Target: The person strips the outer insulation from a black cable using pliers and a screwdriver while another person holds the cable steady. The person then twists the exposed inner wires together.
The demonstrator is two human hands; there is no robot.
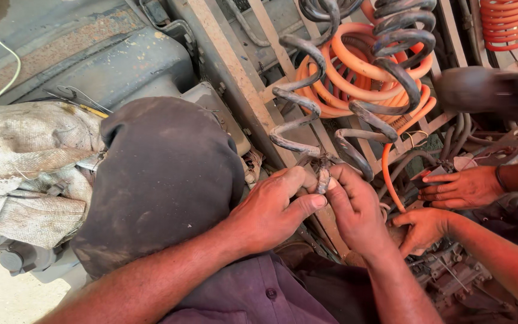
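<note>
Left hand [269, 210] and right hand [355, 207] both pinch the hose fitting [322, 174] ending the grey coiled hose [307, 102], probably steadying it; a co-worker's hands [460, 187] work beside them.

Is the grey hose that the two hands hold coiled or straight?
Coiled. The grey hose runs in loose spiral loops from above down to its end fitting, pinched between the left hand and right hand.

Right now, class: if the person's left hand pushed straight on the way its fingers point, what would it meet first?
Probably the metal fitting on the grey coiled hose, which the left hand already pinches; the right hand is just beyond.
</note>
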